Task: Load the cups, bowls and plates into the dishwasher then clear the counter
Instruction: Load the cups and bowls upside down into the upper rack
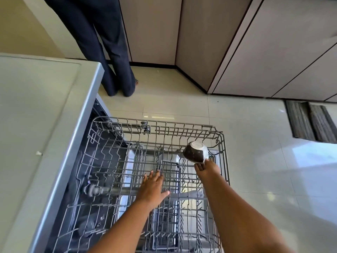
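The grey wire dishwasher rack [113, 161] is pulled out below me. A dark brown bowl with a white base [196, 151] sits upside down and tilted at the rack's far right corner. My right hand [207, 171] touches its near rim with the fingertips; I cannot tell whether it grips the bowl. My left hand [152, 187] hovers flat over the middle of the rack, fingers spread, holding nothing. Apart from the bowl, the rack holds no dishes.
A grey counter [36, 125] runs along the left, with a small white scrap [38, 153] on it. Another person in dark trousers [116, 70] stands on the tiled floor beyond. Pale cabinets [264, 52] line the back and right. A striped mat [310, 121] lies at right.
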